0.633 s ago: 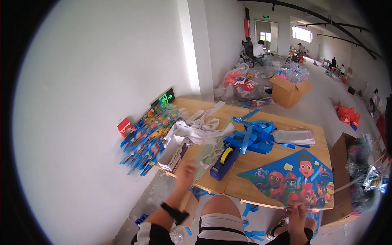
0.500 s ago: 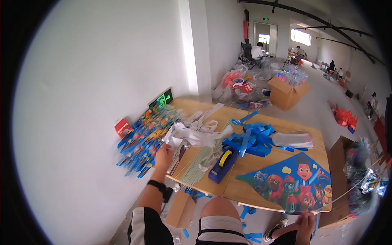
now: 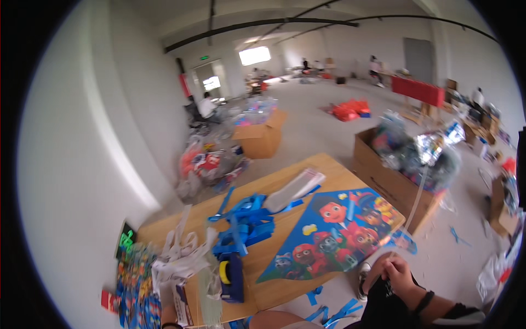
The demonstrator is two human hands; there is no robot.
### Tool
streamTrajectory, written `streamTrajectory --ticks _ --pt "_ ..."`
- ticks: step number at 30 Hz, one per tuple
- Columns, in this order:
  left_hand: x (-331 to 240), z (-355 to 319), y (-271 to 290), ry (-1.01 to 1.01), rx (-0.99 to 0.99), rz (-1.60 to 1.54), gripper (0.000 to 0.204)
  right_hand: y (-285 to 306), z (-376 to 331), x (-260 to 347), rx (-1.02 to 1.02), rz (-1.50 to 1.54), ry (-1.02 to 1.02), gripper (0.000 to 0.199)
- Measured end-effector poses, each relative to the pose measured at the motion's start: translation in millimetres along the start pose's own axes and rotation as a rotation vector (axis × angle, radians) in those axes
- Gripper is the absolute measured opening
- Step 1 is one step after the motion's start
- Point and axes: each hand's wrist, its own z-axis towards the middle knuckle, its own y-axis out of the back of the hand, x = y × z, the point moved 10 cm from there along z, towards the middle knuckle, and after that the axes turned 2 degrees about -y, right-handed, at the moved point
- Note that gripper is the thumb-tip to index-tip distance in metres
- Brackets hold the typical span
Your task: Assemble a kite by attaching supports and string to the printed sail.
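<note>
A blue triangular kite sheet [image 3: 323, 241] printed with cartoon figures lies on the right part of the wooden table, its right corner at the edge. Just off that edge is my right hand [image 3: 399, 276], its fingers pinched together; whatever is between them is too small to make out. A thin white rod [image 3: 419, 197] slants up from near the kite's right corner. My left hand [image 3: 169, 316] shows only in part at the lower edge, beside white strips [image 3: 178, 268] and a pile of printed blue pieces [image 3: 137, 285]; its fingers are hidden.
On the table [image 3: 293, 178] are tangled blue ribbons [image 3: 246, 219], a blue tape dispenser [image 3: 234, 282], thin pale sticks [image 3: 208, 296] and clear plastic sleeves [image 3: 296, 189]. A large carton [image 3: 383, 183] of wrapped goods stands right of the table; another carton [image 3: 257, 141] stands beyond it.
The view has swung to the right, so the table sits further left. My left hand has dropped mostly behind the lower edge. My right hand stays near the kite sheet, fingers pinched.
</note>
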Motion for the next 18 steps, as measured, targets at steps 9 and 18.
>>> streamTrajectory --ticks 9,18 --pt "-17.0 -37.2 -55.1 -0.057 0.078 0.057 0.023 -10.2 0.8 9.7 0.066 0.088 -0.013 0.016" --pt "10.3 -112.4 -80.0 0.027 0.125 0.123 0.027 -6.2 -2.2 10.8 0.061 0.026 -0.047 0.019"
